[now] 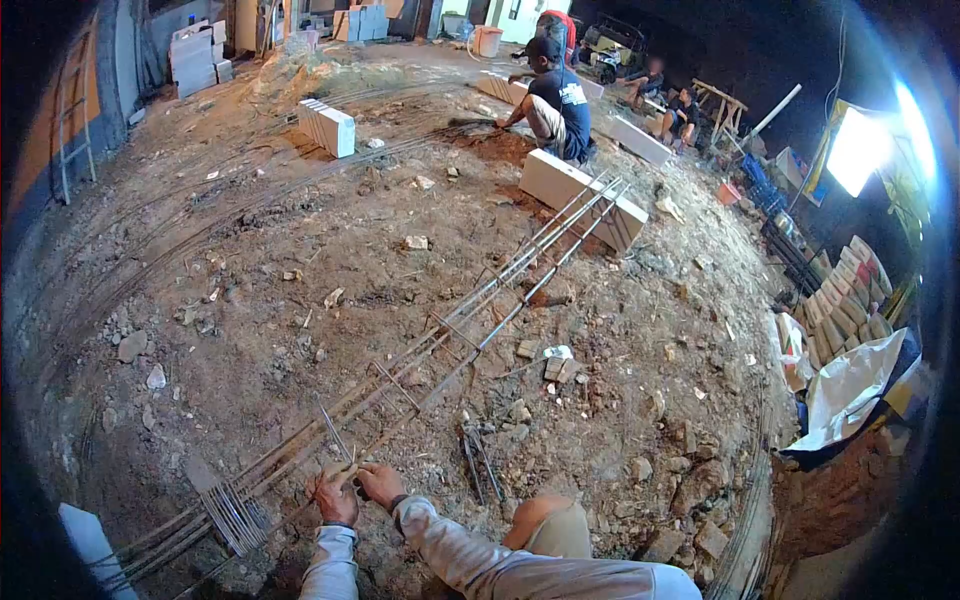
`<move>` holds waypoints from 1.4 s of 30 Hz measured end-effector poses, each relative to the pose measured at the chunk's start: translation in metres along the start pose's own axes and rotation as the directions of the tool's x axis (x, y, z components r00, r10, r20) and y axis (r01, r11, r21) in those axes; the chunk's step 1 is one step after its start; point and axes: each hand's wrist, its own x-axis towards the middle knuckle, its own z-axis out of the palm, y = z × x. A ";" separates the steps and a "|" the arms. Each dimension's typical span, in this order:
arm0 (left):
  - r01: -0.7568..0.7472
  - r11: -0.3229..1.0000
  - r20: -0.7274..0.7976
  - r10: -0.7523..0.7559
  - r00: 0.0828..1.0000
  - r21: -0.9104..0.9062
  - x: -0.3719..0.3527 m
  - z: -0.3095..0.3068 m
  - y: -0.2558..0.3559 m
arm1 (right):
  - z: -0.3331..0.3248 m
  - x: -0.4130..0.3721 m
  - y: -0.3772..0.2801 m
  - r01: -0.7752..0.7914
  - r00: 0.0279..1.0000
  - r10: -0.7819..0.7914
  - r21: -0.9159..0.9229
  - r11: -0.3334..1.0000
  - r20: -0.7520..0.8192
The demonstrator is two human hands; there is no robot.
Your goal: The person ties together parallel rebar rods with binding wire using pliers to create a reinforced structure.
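Note:
A long cage of steel rebars (470,310) lies on the dirt ground, running from lower left to a white block (560,185) at upper right. My left hand (335,497) and my right hand (380,483) meet at the near part of the cage, fingers closed around a thin wire tie or stirrup (335,435) on the bars. What exactly each hand pinches is too small to tell. A bundle of short steel stirrups (235,515) lies just left of my left hand. My knee (550,525) is to the right.
Stones and rubble cover the ground. A pair of dark tools (478,460) lies right of my hands. A person (555,100) crouches by white blocks at the back; others sit farther right. Stacked blocks (328,125), a bright lamp (860,150) and stacked tiles (845,300) stand around.

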 end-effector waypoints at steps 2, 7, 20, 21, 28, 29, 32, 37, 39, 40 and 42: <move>-0.019 0.999 -0.011 0.019 1.000 0.049 0.002 0.000 -0.001 | 0.000 0.006 0.006 0.000 1.000 -0.001 -0.056 0.998 -0.015; 0.084 0.986 0.026 -0.081 0.996 -0.143 0.003 0.010 -0.018 | 0.012 0.028 0.024 0.052 0.987 -0.118 -0.472 0.880 -0.110; 0.349 0.935 0.446 -0.341 0.828 0.068 0.038 -0.004 -0.014 | 0.023 0.073 0.086 -0.063 0.997 0.049 -0.259 0.964 -0.058; 0.343 0.939 0.420 -0.322 0.849 0.027 0.032 0.010 -0.027 | 0.014 0.027 0.037 -0.080 0.989 0.054 -0.199 0.977 -0.134; 0.365 0.930 0.375 -0.350 0.858 0.033 0.035 -0.008 -0.012 | 0.013 -0.037 0.010 0.267 0.881 -0.447 -0.611 0.745 -0.159; 0.313 0.950 0.396 -0.290 0.871 0.006 0.035 0.003 -0.022 | 0.011 -0.034 -0.005 0.268 0.911 -0.412 -0.727 0.632 -0.023; 0.309 0.951 0.431 -0.285 0.856 0.015 0.032 0.004 -0.023 | -0.009 -0.004 -0.040 0.357 0.913 -0.331 -0.858 0.368 0.238; 0.372 0.927 0.477 -0.342 0.810 0.032 0.039 0.004 -0.019 | -0.039 0.039 0.007 0.277 0.879 -0.477 -0.796 0.538 -0.016; 0.402 0.915 0.505 -0.369 0.780 0.049 0.038 -0.009 -0.005 | -0.045 0.059 0.074 0.331 0.909 0.062 -0.803 0.495 0.413; 0.422 0.904 0.476 -0.401 0.783 0.066 0.034 -0.009 -0.003 | -0.027 0.022 0.054 0.082 0.954 0.124 -0.635 0.768 0.274; 0.476 0.873 0.405 -0.476 0.781 0.109 0.028 0.005 -0.005 | -0.009 -0.016 0.031 -0.191 0.959 0.249 -0.348 0.918 0.131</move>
